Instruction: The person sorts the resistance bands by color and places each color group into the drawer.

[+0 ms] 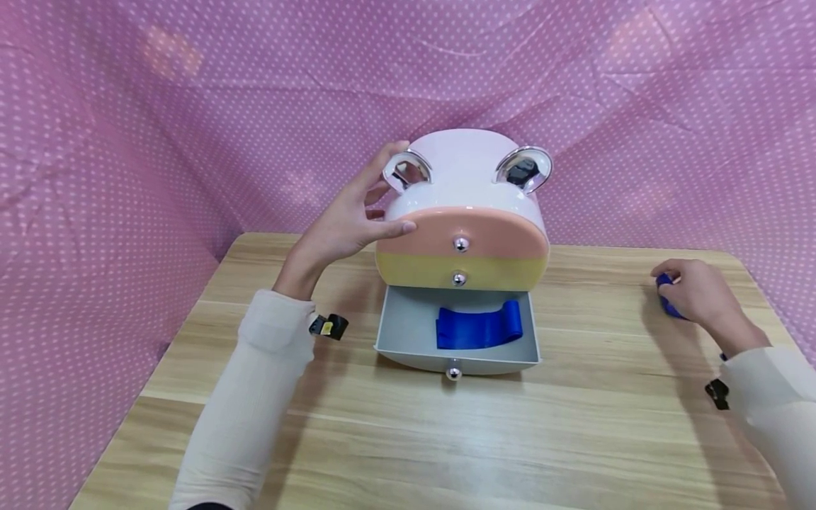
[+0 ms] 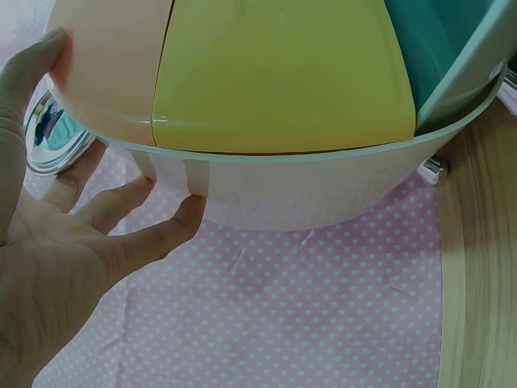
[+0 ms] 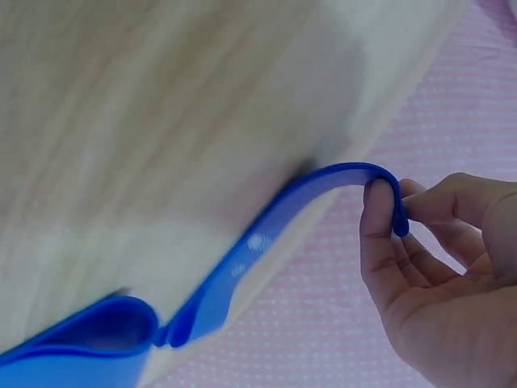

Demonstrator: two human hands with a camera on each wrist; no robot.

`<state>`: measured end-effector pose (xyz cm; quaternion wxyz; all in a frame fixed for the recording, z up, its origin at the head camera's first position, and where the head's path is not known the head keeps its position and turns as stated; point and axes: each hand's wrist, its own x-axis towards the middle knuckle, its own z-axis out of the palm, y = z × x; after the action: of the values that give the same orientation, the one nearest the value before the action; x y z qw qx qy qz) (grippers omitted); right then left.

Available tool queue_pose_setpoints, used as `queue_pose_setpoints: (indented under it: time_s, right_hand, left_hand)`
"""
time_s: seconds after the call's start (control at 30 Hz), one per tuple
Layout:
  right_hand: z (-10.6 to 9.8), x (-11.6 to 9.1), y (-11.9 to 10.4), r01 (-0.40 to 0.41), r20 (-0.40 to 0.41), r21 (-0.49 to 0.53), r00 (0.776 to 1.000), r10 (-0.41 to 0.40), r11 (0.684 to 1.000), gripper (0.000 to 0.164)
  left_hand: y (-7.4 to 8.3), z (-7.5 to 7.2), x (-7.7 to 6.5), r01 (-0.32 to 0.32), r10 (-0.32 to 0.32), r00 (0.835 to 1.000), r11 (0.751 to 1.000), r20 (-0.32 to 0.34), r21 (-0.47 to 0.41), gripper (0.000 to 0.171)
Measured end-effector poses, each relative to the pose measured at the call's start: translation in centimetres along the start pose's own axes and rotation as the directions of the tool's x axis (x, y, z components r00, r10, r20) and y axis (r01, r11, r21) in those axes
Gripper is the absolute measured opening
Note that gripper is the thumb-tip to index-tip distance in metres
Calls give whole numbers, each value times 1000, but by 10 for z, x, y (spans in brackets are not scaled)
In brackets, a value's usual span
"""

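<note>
My left hand grips the side of a white drawer box with silver ear shapes. Its thumb lies on the orange front and its fingers bend against the white side. The orange drawer and yellow drawer are closed, while the grey bottom drawer is pulled out. In it lies a blue band with a rolled end. Far to the right, my right hand pinches one end of a bent blue strip between thumb and fingers. A wider blue loop adjoins the strip at lower left.
The box stands towards the back of a wooden table. A pink dotted cloth hangs behind and beside it. Both wrists wear black camera mounts, the left one close to the open drawer's left side.
</note>
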<state>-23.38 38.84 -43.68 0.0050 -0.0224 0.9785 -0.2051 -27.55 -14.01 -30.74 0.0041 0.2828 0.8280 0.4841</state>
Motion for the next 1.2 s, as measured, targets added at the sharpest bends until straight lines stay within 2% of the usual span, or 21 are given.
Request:
queue_pose_setpoints:
  time_s: [0.3,0.57,0.97,1.2]
  right_hand:
    - [-14,-11,-28,51,-125,59,991,-43,997,28]
    - [-35,-21,-60,-10,-128,100,991,23,995,28]
    - [-55,-37,-112,42,-224,109,974,-17,993,28]
    - [-66,-55,-139,129,-266,179,961,-78,975,32]
  left_hand:
    - [0,0,0,-5,5,1000,1000,0,3,102]
    - [-1,-1,-1,-7,7,1000,1000,-3,15,102]
    - [-1,-1,-1,-9,9,1000,1000,-3,-1,100]
    - [-2,0,1,-11,11,1000,1000,-5,27,98]
